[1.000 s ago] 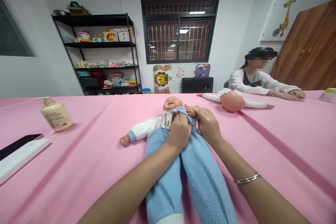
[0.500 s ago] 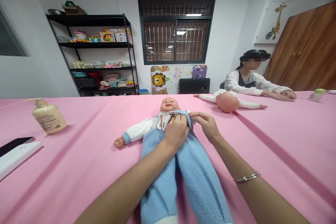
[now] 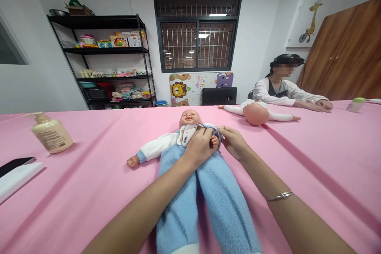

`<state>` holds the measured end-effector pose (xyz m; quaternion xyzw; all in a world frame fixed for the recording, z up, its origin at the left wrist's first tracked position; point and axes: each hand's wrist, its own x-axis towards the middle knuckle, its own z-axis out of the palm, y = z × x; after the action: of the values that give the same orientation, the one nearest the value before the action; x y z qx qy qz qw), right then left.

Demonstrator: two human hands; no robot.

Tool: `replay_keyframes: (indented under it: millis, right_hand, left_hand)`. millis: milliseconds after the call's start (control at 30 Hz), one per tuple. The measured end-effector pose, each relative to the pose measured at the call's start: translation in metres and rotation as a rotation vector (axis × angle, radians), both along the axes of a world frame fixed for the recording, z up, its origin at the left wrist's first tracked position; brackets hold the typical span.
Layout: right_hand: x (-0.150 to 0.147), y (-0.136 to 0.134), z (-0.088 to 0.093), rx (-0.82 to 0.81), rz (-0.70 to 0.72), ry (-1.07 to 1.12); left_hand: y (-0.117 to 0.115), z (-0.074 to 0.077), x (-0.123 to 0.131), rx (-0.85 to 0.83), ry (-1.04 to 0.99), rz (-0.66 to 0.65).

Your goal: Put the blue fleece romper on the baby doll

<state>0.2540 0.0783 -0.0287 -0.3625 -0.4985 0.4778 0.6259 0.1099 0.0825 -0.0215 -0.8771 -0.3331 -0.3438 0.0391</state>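
A baby doll [image 3: 190, 118] lies face up on the pink cloth, in a white top with blue cuffs and fluffy blue trousers [image 3: 175, 194]. One doll arm stretches out to the left. My left hand [image 3: 200, 143] is closed on the clothes at the doll's chest; its fingertips are partly hidden. Beside those fingers the doll's other hand [image 3: 214, 141] pokes out of a blue-edged opening. My right hand [image 3: 233, 141] pinches the blue edge of the clothes just right of that small hand.
A pump bottle [image 3: 52, 134] stands on the pink cloth [image 3: 98, 166] at left, near a dark phone and a white box [image 3: 19, 180]. Behind on the right lies a second doll [image 3: 257, 114]. A person [image 3: 275, 87] sits at the far right, hands on the table near a green-capped bottle [image 3: 356, 105].
The doll's hand by my left fingers now shows clearly at the blue-edged opening. Blue cloth there has shifted back, with my right hand slightly lower. The view has shifted a little.
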Motion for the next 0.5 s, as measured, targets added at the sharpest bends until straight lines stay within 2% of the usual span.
replay_keyframes:
  millis: [100, 233, 400, 500]
  right_hand:
    - [0.005, 0.008, -0.007, -0.019, -0.049, 0.1]
    - [0.011, 0.016, -0.018, -0.137, -0.099, 0.188]
    - [0.009, 0.02, -0.02, -0.076, -0.033, 0.006]
    - [0.006, 0.025, -0.017, -0.089, -0.033, -0.041]
  left_hand:
    - [-0.004, 0.003, -0.001, 0.082, 0.0, -0.026]
    - [-0.01, 0.004, 0.0, 0.127, 0.099, 0.055]
    - [-0.011, 0.002, 0.006, 0.189, 0.145, 0.126]
    - [-0.01, -0.001, 0.006, 0.238, 0.132, 0.09]
